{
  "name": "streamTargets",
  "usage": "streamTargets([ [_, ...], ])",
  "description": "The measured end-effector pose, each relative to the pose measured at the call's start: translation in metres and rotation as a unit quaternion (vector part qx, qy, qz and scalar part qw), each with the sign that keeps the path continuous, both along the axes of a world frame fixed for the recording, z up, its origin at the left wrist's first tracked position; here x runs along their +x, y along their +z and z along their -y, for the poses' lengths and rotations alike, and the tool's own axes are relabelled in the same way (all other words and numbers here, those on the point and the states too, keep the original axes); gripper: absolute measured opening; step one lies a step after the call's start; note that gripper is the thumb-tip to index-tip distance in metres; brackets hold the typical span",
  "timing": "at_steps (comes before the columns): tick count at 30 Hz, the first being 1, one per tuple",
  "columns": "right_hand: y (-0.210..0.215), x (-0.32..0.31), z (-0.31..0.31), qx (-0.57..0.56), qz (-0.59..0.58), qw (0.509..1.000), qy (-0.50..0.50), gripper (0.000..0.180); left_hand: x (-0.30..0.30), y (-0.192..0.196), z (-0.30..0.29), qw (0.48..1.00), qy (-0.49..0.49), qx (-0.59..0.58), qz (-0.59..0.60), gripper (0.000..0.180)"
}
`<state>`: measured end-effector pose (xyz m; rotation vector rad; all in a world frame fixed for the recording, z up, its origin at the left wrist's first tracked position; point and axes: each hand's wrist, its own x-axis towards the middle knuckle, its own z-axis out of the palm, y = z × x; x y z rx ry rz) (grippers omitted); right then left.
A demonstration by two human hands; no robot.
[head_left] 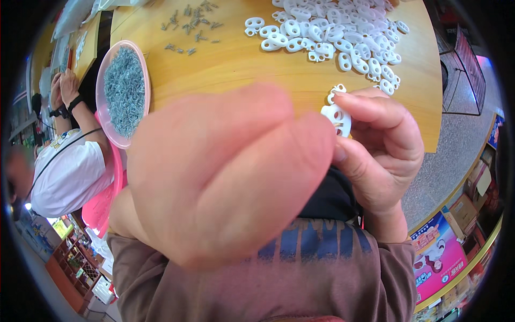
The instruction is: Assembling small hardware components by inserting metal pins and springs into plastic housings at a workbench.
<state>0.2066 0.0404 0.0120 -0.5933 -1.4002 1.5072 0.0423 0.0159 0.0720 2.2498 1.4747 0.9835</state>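
Note:
My right hand [381, 139] pinches a small white plastic oval piece with two holes [337, 119] between thumb and fingers, over the table's near right part. Large and close to the camera, my left hand [225, 172] is closed, thumb and forefinger pressed together beside that piece. Its fingertips are hidden, so what it holds, if anything, does not show. Just beyond the right fingertips is another small white piece [337, 92]. A heap of similar white two-holed pieces [343, 32] covers the far right of the wooden table [214, 70].
To the left, a pink oval basin [145, 70] holds a mass of small metal parts [124, 91]. Several small metal bits [193, 22] lie scattered at the far side. Another person [75, 155] in a white shirt works at the left. A dark wire-frame stand [462, 75] is beyond the right edge.

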Motion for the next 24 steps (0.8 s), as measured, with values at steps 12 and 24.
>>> streamTargets([
  [12, 0.000, -0.002, 0.001, -0.053, -0.035, 0.998, -0.030, 0.035, 0.008, 0.011, 0.016, 0.995, 0.094, 0.010, -0.009, 0.014],
  [24, 0.005, -0.002, 0.003, -0.141, -0.088, 0.986, 0.004, 0.033, 0.006, 0.003, 0.020, 0.991, 0.125, -0.016, 0.048, 0.013],
])
